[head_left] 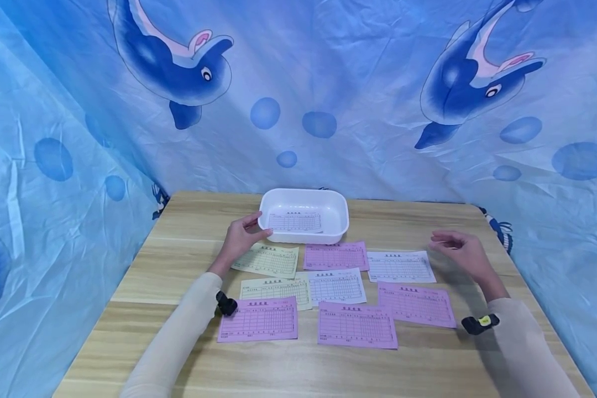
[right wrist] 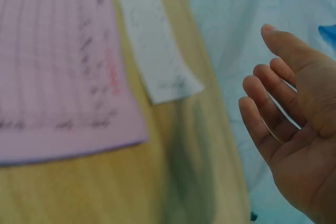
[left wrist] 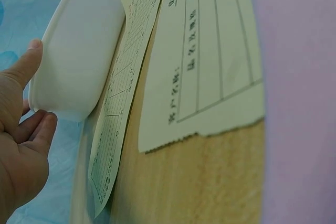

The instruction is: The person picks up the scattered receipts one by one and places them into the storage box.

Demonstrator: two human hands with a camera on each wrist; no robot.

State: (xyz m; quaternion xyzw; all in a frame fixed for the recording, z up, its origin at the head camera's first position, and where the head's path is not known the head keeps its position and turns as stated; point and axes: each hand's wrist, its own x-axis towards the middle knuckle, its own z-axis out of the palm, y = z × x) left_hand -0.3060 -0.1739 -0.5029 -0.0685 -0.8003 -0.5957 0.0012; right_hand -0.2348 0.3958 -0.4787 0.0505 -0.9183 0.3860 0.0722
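- Nearest you: pink form (head_left: 357,325) flat on the table (head_left: 179,232).
- Your left hand (head_left: 240,239) grips the white tray (head_left: 304,216) rim, tray at table's far edge.
- Your right hand (head_left: 461,251) hovers, fingers relaxed, holding nothing.

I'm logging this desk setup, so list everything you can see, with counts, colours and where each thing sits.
Tray: one, white, far middle of the table, with one white form lying inside it.
Pink forms: four; one just in front of the tray, three along the near row.
Yellow forms: two, left of centre, one partly under the left hand.
White forms on the table: two, one at centre, one to the right of it.
Table: one, light wood grain.
Backdrop: blue cloth with dolphins and bubbles, behind and at both sides.
Left hand: holding the tray's left end.
Right hand: open, above the table's right side, holding nothing.
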